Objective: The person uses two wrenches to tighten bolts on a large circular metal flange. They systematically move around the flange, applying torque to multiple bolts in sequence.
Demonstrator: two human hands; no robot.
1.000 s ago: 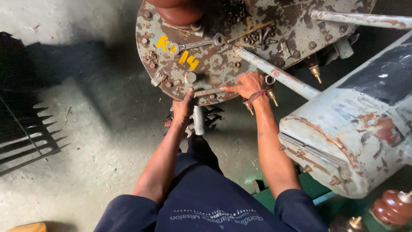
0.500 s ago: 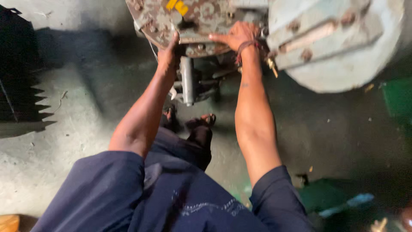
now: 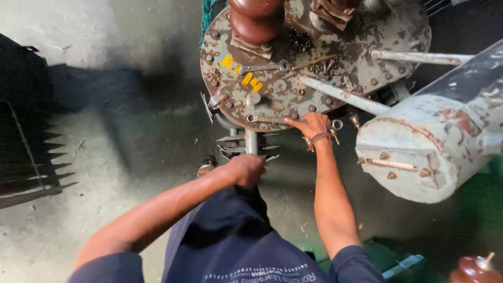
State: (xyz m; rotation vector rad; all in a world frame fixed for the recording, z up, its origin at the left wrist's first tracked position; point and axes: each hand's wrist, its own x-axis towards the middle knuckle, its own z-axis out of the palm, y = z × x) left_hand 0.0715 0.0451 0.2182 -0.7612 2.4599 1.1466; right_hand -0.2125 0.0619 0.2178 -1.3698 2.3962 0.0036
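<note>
Across the upper middle of the frame sits a rusty round transformer lid [image 3: 335, 57], a grey cylinder tank [image 3: 435, 147] at right. Right hand [image 3: 313, 124] rests fingers spread on the lid's lower rim, touching a flat wrench [image 3: 270, 119]. Left hand [image 3: 246, 169], lower centre, is curled shut; what it grips, I cannot tell.

The left hand [image 3: 247, 169] is no longer up at the near edge of the round rusty lid [image 3: 314, 57]. It now sits lower, closed in a fist beside the grey pipe [image 3: 251, 141] under that edge. The right hand [image 3: 313, 126] is still on the lid's near edge, fingers [image 3: 293, 121] now stretched toward a bolt hole. The view has swung back, so the whole lid shows again.
</note>
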